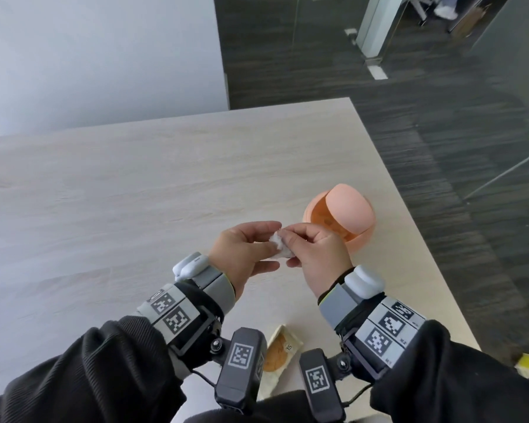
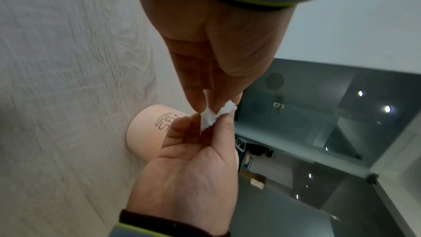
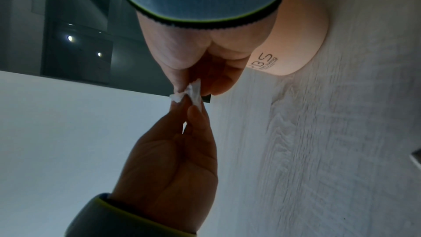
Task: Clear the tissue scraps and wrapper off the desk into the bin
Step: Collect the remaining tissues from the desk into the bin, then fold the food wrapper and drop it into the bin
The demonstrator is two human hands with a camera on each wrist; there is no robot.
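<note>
A small white tissue scrap is held above the desk between both hands. My left hand pinches it from the left with thumb and fingers, and my right hand pinches it from the right. The left wrist view shows the tissue scrap squeezed between the fingertips of both hands. The peach bin stands just right of and behind my hands, its swing lid tilted so the inside shows. A cream and orange wrapper lies on the desk near me, partly hidden by the wrist cameras.
The light wooden desk ends at its right edge close behind the bin, with dark carpet beyond. A white wall stands behind the desk on the left.
</note>
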